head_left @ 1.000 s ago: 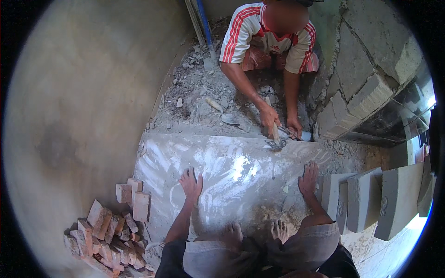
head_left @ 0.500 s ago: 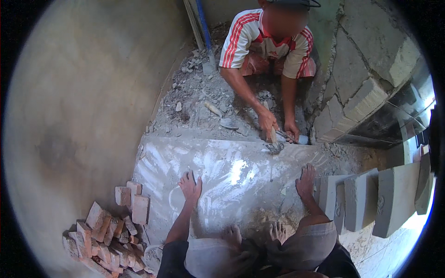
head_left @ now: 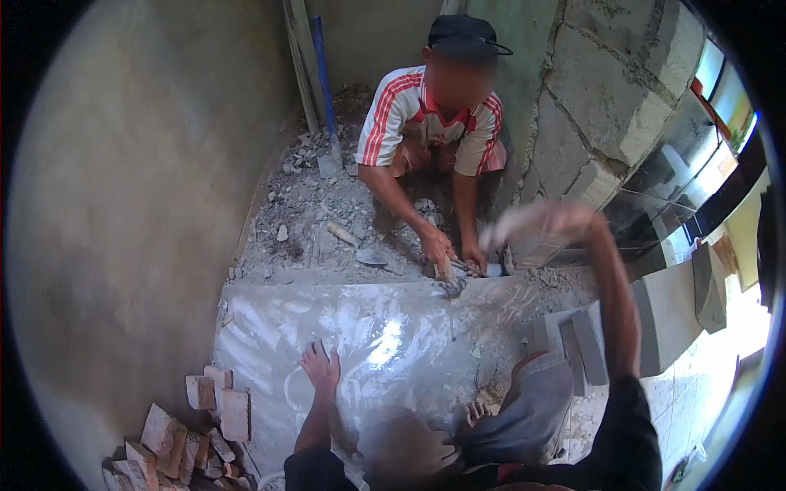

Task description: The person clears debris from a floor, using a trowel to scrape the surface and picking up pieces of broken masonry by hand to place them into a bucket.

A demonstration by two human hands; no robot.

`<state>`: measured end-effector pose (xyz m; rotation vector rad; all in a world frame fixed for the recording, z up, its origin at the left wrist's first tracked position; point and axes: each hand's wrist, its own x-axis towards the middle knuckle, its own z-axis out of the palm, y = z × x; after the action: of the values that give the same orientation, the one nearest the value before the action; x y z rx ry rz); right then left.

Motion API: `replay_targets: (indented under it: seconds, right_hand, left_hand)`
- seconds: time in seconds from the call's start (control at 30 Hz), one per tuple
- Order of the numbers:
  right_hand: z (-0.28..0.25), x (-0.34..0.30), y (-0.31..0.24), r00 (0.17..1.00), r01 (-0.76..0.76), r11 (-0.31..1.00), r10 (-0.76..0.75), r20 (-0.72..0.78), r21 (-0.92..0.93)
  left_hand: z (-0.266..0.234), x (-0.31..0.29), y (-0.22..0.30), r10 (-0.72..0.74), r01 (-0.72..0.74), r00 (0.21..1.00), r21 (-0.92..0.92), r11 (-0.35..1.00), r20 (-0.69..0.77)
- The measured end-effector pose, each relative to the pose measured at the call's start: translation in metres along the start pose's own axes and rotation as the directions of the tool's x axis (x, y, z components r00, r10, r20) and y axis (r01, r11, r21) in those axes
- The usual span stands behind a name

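Observation:
My left hand rests with fingers spread on a smooth grey slab streaked with white, holding nothing. My right hand is raised off the slab over its far right side, in front of the broken wall edge; motion smears its fingers. Beyond the slab a person in a cap and a white shirt with red stripes squats in the rubble. That person's hand grips a wooden-handled tool, apparently a hammer, at the slab's far edge. Their other hand is beside a short white pipe.
Broken bricks are piled at the lower left. Grey blocks stand in a row at the right. Rubble covers the ground beyond the slab, with a blue-handled shovel leaning at the back and a trowel blade lying there.
My right hand has lifted off the slab and swung up and away to the far right. My left hand stays flat. The view has shifted, and my right knee has moved.

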<state>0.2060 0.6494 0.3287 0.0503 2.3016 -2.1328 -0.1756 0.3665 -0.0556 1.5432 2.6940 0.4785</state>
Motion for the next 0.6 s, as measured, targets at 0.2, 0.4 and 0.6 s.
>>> replay_targets:
  seconds: [0.2,0.4,0.6]
  right_hand:
    - [-0.194,-0.085,-0.090,0.728,0.094,0.919,-0.325,-0.604,-0.382]
    - [-0.297,-0.177,-0.081,0.232,0.068,0.944,-0.330,-0.915,-0.323]
    - [-0.250,-0.143,-0.111,-0.070,0.077,0.951,-0.294,-0.953,-0.299]
  left_hand:
    - [-0.005,0.004,0.003,0.013,-0.013,1.000,-0.047,0.999,0.002]
    - [0.006,0.006,0.008,0.031,-0.032,0.999,-0.063,0.997,-0.013]
    - [0.006,0.010,0.014,0.018,-0.017,1.000,-0.087,0.996,0.015]
